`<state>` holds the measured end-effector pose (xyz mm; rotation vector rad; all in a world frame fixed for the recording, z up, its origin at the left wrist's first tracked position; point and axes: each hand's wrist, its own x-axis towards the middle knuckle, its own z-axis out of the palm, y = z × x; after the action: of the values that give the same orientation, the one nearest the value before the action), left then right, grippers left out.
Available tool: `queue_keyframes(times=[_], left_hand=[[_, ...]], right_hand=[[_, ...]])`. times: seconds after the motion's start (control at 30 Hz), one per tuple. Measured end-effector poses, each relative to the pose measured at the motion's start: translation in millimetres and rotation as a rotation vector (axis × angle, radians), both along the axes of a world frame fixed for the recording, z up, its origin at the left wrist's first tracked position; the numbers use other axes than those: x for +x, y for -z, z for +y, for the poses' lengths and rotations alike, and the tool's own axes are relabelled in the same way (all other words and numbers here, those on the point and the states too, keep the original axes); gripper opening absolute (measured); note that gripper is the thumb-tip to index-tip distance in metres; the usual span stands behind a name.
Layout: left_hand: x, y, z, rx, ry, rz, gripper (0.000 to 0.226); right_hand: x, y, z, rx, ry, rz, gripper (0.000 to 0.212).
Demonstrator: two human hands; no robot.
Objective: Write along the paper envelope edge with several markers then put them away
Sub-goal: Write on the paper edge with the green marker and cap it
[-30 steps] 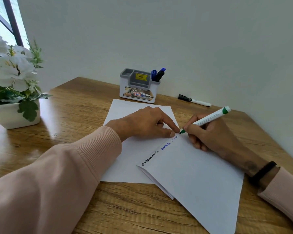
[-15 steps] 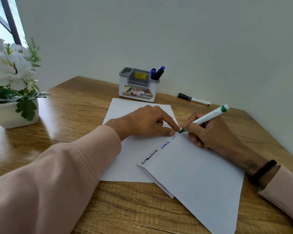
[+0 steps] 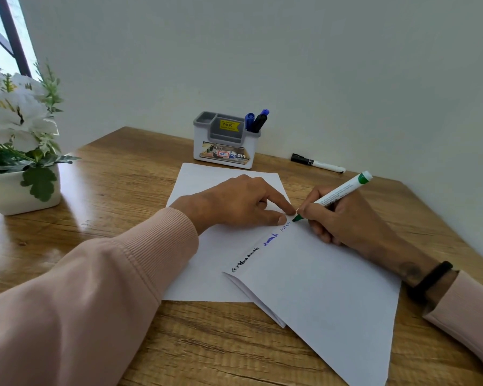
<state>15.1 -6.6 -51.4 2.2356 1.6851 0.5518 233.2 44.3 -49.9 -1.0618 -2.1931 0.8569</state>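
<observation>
We note the right hand (image 3: 343, 215) has kept its closed grip on the green marker (image 3: 335, 194), faint third word slightly longer, left hand (image 3: 234, 203) pressing the envelope (image 3: 318, 280) flat.

A white pot of white flowers and green leaves (image 3: 17, 151) stands on the wooden table (image 3: 117, 190), well left of the fingers. Above it a dark window frame (image 3: 11, 34) shows; a pale wall (image 3: 318, 65) rises beyond the fingers.
</observation>
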Motion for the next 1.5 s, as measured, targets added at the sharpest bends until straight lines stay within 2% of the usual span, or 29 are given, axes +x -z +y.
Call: queue_keyframes(times=[0.47, 0.73, 0.97, 1.23, 1.37, 1.5], left_hand=[[-2.4, 3.5, 2.1, 0.012, -0.015, -0.024, 0.029], [-2.4, 4.4, 4.1, 0.009, -0.018, -0.028, 0.03], [-2.0, 3.1, 3.0, -0.002, -0.017, -0.027, 0.031], [0.1, 0.6, 0.3, -0.017, -0.025, -0.032, 0.031], [2.4, -2.3, -2.0, -0.031, -0.041, -0.038, 0.03], [2.9, -2.1, -2.0, -0.035, -0.043, -0.046, 0.031]], right_hand=[[3.1, 1.8, 0.0, -0.029, -0.01, 0.095, 0.009], [-0.3, 3.2, 2.2, 0.04, 0.037, 0.004, 0.012], [1.7, 3.8, 3.2, 0.017, 0.006, 0.026, 0.009], [4.3, 4.2, 6.5, -0.088, -0.044, 0.26, 0.014], [3.2, 4.7, 6.0, -0.06, -0.018, 0.24, 0.014], [1.0, 4.6, 3.2, 0.019, 0.034, 0.087, 0.014]])
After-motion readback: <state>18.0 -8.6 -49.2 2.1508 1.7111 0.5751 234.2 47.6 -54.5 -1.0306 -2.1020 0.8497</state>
